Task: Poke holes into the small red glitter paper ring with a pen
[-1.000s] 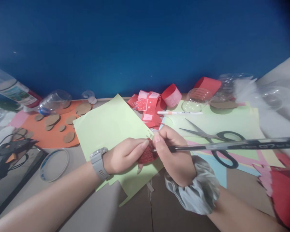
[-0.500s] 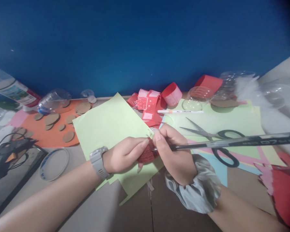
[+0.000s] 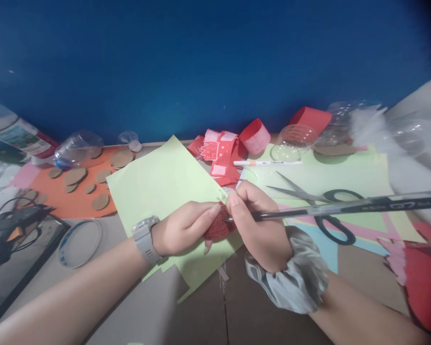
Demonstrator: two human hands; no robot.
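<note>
My left hand, with a grey watch on its wrist, is closed round a small red piece with a dark mesh-like pattern. A bit of light green shows at the top of that piece. In the grip of my right hand is a black pen, its long barrel reaching out to the right. The pen's tip points at the red piece; whether it touches cannot be seen. Under both hands lies a light green paper sheet with cut edges.
Open scissors lie on coloured sheets at the right, below a white marker. Red paper shapes and plastic cups stand along the blue wall. At left are cardboard discs on orange paper, a tape roll and a black tool with cord.
The hands keep nearly the same hold and place. The pen's far end has shifted slightly, and the whole view has moved a little.
</note>
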